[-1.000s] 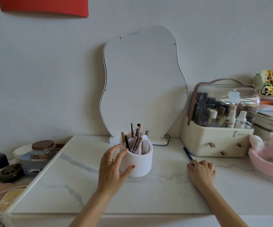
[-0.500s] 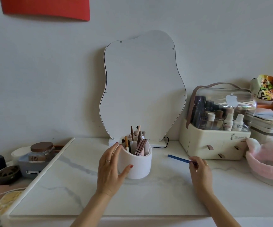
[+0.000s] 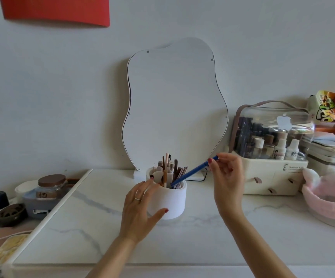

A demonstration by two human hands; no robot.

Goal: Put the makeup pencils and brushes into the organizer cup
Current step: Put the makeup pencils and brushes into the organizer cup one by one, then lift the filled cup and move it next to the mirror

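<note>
Surface: marble vanity top [image 3: 102, 227], mirror [image 3: 174, 105] behind.
Left hand [image 3: 140, 209]: open, cupped against organizer cup [image 3: 168, 199].
Right hand [image 3: 227, 175]: fingertips pinching blue pencil [image 3: 192, 171].
Axis: tilted, lower tip inside cup's right rim.

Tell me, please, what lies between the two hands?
In the head view, the white cup stands between the left hand and right hand, with the blue pencil entering it.

Grey wall [image 3: 42, 97], white marble tabletop [image 3: 182, 241]
</note>
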